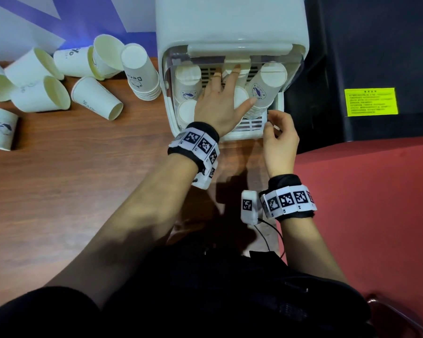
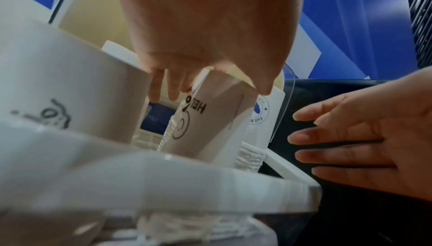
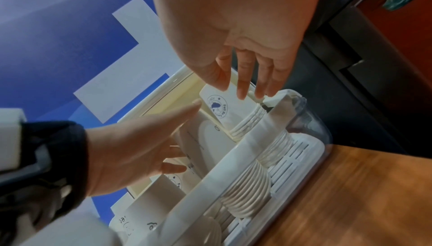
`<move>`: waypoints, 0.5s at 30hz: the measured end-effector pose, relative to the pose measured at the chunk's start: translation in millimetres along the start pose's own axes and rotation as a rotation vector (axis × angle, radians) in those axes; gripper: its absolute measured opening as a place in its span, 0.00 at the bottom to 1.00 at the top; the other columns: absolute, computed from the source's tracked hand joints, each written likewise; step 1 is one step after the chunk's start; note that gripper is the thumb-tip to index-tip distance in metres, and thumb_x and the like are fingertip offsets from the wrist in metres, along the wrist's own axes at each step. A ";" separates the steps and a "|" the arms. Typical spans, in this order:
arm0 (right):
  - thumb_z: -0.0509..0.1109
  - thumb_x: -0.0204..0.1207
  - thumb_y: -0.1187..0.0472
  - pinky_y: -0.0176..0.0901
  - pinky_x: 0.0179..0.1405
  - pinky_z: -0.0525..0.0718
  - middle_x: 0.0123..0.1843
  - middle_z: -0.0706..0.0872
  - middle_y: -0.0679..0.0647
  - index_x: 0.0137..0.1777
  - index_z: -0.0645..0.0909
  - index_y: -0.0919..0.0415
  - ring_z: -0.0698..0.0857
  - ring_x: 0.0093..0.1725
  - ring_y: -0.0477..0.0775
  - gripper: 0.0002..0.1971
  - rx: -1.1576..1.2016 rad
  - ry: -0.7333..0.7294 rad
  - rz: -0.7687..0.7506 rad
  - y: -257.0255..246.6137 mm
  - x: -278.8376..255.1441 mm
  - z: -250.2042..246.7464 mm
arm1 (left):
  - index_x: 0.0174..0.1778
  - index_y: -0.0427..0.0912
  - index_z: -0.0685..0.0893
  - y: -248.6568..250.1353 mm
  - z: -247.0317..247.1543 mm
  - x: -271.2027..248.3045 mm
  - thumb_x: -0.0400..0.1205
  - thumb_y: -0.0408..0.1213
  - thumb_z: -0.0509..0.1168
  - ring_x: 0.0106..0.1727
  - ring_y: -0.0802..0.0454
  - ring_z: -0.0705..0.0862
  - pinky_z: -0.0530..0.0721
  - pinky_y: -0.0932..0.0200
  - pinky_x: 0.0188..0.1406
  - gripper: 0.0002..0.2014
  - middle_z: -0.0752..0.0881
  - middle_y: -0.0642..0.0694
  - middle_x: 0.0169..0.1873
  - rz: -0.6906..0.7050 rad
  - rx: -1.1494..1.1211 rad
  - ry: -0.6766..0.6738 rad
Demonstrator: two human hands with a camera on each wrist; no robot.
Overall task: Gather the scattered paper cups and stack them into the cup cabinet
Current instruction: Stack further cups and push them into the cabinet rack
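— Dark clothing fills the near edge, then your forearms. What are your hands doing?

— Your left hand [image 1: 219, 101] lies spread, fingers straight, over the cup stacks [image 1: 266, 89] inside the open cup cabinet [image 1: 232, 28]. Your right hand [image 1: 280, 140] hovers loosely curled at the cabinet's near right corner, holding nothing.

— And the remaining cups?

— Scattered cups [image 1: 97, 100] lie on the wooden table [image 1: 71, 181], far left, beside one upturned stack [image 1: 141, 71]. Steady the leaning right stack upright before fetching more; nest cups squarely.
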State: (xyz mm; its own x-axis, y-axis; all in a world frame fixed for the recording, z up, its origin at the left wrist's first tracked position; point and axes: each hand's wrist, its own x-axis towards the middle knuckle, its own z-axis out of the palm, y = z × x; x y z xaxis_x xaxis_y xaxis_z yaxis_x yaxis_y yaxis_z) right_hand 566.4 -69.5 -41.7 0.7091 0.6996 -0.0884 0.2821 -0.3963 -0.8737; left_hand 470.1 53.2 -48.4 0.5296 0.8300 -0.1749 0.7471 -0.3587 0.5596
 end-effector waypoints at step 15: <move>0.63 0.78 0.68 0.48 0.66 0.78 0.61 0.84 0.57 0.64 0.79 0.62 0.81 0.62 0.51 0.15 -0.053 -0.039 -0.107 -37.3 -23.5 -5.5 | 0.81 0.43 0.64 -30.5 -32.1 -66.6 0.84 0.48 0.62 0.80 0.45 0.60 0.58 0.54 0.78 0.30 0.65 0.41 0.79 0.143 -0.224 0.120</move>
State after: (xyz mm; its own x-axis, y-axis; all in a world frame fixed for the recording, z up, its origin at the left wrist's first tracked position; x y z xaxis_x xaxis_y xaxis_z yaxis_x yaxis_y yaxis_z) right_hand 542.8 -74.5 -4.3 0.6479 0.7616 -0.0148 0.3894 -0.3478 -0.8529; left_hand 399.2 22.5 -27.8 0.5619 0.8272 0.0078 0.5539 -0.3832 0.7392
